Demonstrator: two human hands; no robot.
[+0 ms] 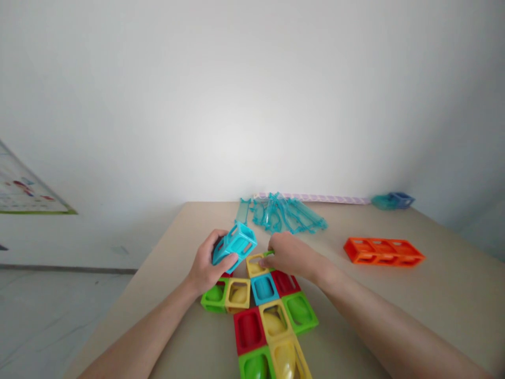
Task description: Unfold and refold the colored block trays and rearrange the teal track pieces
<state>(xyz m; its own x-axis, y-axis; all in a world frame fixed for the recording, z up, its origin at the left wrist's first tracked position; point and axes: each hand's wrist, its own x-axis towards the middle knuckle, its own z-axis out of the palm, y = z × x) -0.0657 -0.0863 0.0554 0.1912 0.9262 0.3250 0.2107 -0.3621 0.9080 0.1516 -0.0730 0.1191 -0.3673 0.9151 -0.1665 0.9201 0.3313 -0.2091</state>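
Note:
My left hand (209, 266) is wrapped around a light blue open-frame toy block (236, 243), holding it tilted above the tabletop. My right hand (290, 252) is closed over a green cube block (270, 253), mostly covered by the fingers; its thumb also reaches a yellow cube block (254, 267). Below these, a blue cube (264, 288) and a dark red cube (286, 283) touch one another. Nearer me is a cluster with a red cube (249, 331), a yellow cube (274, 320) and a green cube (300, 311). Left of it sits a green-and-yellow pair (238, 293).
An orange three-part frame block (383, 252) lies to the right on the beige table (442, 316). Clear teal track-like pieces (288, 213) are piled at the back, before a lilac patterned strip (331, 198) along the wall. A dark blue block (401, 199) is at the far right corner.

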